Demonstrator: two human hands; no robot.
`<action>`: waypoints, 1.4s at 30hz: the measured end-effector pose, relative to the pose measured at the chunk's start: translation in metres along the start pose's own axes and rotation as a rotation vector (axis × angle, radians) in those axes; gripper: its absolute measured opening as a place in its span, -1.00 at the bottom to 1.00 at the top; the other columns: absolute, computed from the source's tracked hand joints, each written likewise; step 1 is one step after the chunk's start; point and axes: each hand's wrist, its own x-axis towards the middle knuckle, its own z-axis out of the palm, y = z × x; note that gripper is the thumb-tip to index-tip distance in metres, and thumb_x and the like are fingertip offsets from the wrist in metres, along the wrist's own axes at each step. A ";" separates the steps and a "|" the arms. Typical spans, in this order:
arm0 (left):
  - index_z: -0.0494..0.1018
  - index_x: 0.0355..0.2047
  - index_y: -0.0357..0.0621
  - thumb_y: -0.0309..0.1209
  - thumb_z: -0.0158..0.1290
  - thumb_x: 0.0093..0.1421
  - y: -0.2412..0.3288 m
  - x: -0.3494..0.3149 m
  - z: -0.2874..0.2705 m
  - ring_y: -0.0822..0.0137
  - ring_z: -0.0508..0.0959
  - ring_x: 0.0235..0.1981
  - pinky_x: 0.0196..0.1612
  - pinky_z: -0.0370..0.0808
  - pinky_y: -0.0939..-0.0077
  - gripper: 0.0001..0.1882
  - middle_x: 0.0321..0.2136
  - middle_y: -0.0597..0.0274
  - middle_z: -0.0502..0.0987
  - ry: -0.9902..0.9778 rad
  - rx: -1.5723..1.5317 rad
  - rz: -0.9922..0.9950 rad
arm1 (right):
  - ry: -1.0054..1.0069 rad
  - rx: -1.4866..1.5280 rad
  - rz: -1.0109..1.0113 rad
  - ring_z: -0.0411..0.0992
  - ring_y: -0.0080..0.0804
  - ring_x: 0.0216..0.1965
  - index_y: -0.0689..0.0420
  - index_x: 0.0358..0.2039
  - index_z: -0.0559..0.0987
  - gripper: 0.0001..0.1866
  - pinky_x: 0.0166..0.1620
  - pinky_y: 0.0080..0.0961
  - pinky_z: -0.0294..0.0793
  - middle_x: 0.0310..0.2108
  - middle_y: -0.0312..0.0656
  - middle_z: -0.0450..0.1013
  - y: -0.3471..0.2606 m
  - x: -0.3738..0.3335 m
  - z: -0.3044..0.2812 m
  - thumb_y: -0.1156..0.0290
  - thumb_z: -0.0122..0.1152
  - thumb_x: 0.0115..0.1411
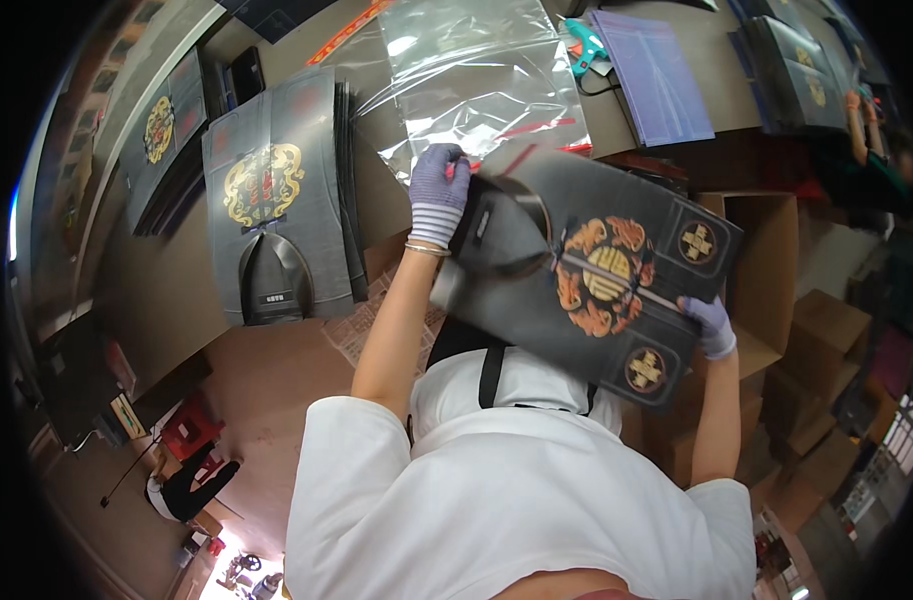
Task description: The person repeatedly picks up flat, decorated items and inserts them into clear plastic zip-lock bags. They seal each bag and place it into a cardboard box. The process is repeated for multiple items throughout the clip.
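Note:
A stiff, flat, dark garment-shaped piece (607, 350) with a collar and a round gold and orange emblem is stretched tilted between my hands, in front of my body. My left hand (440, 185), in a lilac knit glove with a striped cuff, is closed on its edge next to the collar. My right hand (710, 325), gloved alike, pinches the opposite hem end. Beyond it, clear plastic bags (477, 70) with red strips lie on the table, close to my left fingers. To the left sits a stack of similar dark garment pieces (267, 250) with gold emblems.
Another stack of dark pieces (162, 150) lies further left. A teal glue gun (585, 48) rests beside blue denim-look pieces (652, 80) at the back. Open cardboard boxes (767, 270) stand at the right. Other people (862, 130) are at the far right and lower left.

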 end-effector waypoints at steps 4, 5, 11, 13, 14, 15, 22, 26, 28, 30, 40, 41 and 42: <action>0.42 -0.41 -0.22 -0.51 0.07 0.00 0.000 -0.020 -0.015 0.09 0.45 -0.36 -0.23 0.39 0.37 -0.88 -0.44 0.08 0.46 -0.075 0.047 0.064 | 0.040 0.104 -0.071 0.37 -0.49 -0.20 0.17 -0.08 0.42 -0.52 -0.10 -0.54 0.36 -0.19 -0.30 0.42 0.030 0.024 0.005 0.40 0.22 -0.08; 0.42 -0.41 -0.22 -0.52 0.07 -0.01 -0.002 -0.025 -0.018 0.08 0.45 -0.36 -0.24 0.39 0.37 -0.88 -0.44 0.07 0.45 -0.061 0.088 0.070 | 0.054 0.139 -0.084 0.37 -0.50 -0.20 0.17 -0.07 0.41 -0.51 -0.09 -0.54 0.35 -0.19 -0.30 0.42 0.033 0.024 0.007 0.39 0.24 -0.07; 0.41 -0.44 -0.21 -0.53 0.04 -0.02 -0.023 -0.040 -0.021 0.08 0.43 -0.41 -0.29 0.38 0.30 -0.90 -0.49 0.08 0.44 0.035 0.058 -0.034 | 0.059 0.089 -0.097 0.38 -0.45 -0.21 0.20 -0.05 0.39 -0.46 -0.12 -0.53 0.38 -0.19 -0.28 0.42 0.037 0.010 0.002 0.42 0.24 -0.11; 0.41 -0.44 -0.21 -0.53 0.04 -0.02 -0.020 -0.035 -0.022 0.12 0.44 -0.44 -0.31 0.39 0.34 -0.91 -0.50 0.09 0.44 0.092 0.002 -0.094 | -0.005 0.044 -0.033 0.38 -0.45 -0.21 0.21 -0.06 0.39 -0.45 -0.12 -0.53 0.38 -0.19 -0.27 0.42 0.043 0.005 -0.020 0.43 0.24 -0.15; 0.41 -0.44 -0.21 -0.53 0.04 -0.02 -0.017 -0.032 -0.023 0.14 0.44 -0.45 -0.32 0.40 0.37 -0.91 -0.50 0.10 0.44 0.120 -0.025 -0.125 | -0.027 0.010 0.039 0.38 -0.44 -0.21 0.21 -0.07 0.41 -0.44 -0.12 -0.53 0.38 -0.20 -0.27 0.43 0.042 0.003 -0.028 0.43 0.23 -0.18; 0.41 -0.44 -0.21 -0.53 0.04 -0.02 -0.015 -0.027 -0.025 0.16 0.44 -0.46 -0.33 0.40 0.38 -0.91 -0.50 0.11 0.44 0.120 -0.030 -0.124 | -0.062 0.028 0.054 0.39 -0.44 -0.22 0.21 -0.08 0.41 -0.45 -0.13 -0.53 0.38 -0.21 -0.27 0.43 0.040 0.001 -0.026 0.43 0.23 -0.19; 0.44 -0.46 -0.20 -0.53 0.07 -0.05 -0.011 -0.005 -0.036 0.17 0.45 -0.47 -0.33 0.40 0.38 -0.90 -0.52 0.12 0.44 -0.013 -0.047 -0.083 | -0.080 0.093 0.071 0.39 -0.47 -0.26 0.20 -0.11 0.44 -0.47 -0.15 -0.53 0.38 -0.26 -0.28 0.45 0.023 0.013 0.008 0.42 0.22 -0.20; 0.44 -0.44 -0.23 -0.58 0.06 -0.04 -0.012 -0.011 -0.045 0.28 0.47 -0.47 -0.34 0.41 0.50 -0.89 -0.50 0.14 0.45 -0.064 -0.035 -0.008 | -0.073 0.094 0.040 0.39 -0.47 -0.26 0.19 -0.11 0.43 -0.48 -0.13 -0.56 0.36 -0.24 -0.29 0.44 0.044 0.024 0.010 0.41 0.22 -0.19; 0.44 -0.43 -0.23 -0.59 0.08 -0.06 -0.010 -0.017 -0.049 0.22 0.47 -0.44 -0.32 0.41 0.49 -0.87 -0.48 0.12 0.45 -0.087 0.020 0.039 | -0.068 0.136 0.016 0.38 -0.47 -0.24 0.19 -0.09 0.43 -0.46 -0.11 -0.54 0.36 -0.22 -0.30 0.44 0.041 0.021 0.019 0.39 0.24 -0.18; 0.44 -0.46 -0.18 -0.54 0.08 -0.06 -0.009 -0.021 -0.048 0.11 0.45 -0.40 -0.30 0.38 0.36 -0.90 -0.48 0.10 0.45 -0.086 0.073 0.103 | -0.047 0.134 0.018 0.38 -0.46 -0.22 0.19 -0.08 0.42 -0.46 -0.09 -0.53 0.35 -0.21 -0.29 0.44 0.045 0.022 0.014 0.39 0.24 -0.16; 0.41 -0.40 -0.10 -0.40 0.08 -0.05 -0.028 -0.037 -0.041 0.10 0.42 -0.35 -0.27 0.34 0.24 -0.83 -0.45 0.17 0.44 -0.002 0.378 -0.027 | 0.074 0.114 -0.185 0.34 -0.47 -0.15 0.16 -0.07 0.42 -0.52 -0.04 -0.52 0.32 -0.15 -0.29 0.40 0.061 0.022 0.022 0.40 0.24 -0.07; 0.41 -0.41 -0.10 -0.39 0.07 -0.05 -0.039 -0.042 -0.040 0.10 0.42 -0.36 -0.28 0.34 0.24 -0.83 -0.45 0.17 0.43 -0.003 0.394 -0.060 | 0.073 0.126 -0.193 0.34 -0.47 -0.15 0.16 -0.07 0.42 -0.52 -0.03 -0.52 0.32 -0.15 -0.30 0.40 0.063 0.023 0.022 0.41 0.24 -0.07; 0.41 -0.42 -0.11 -0.39 0.06 -0.05 -0.043 -0.043 -0.040 0.10 0.43 -0.36 -0.28 0.35 0.25 -0.85 -0.46 0.16 0.43 -0.024 0.396 -0.077 | 0.079 0.141 -0.201 0.34 -0.46 -0.15 0.16 -0.07 0.42 -0.52 -0.03 -0.52 0.31 -0.16 -0.30 0.40 0.066 0.023 0.020 0.41 0.24 -0.07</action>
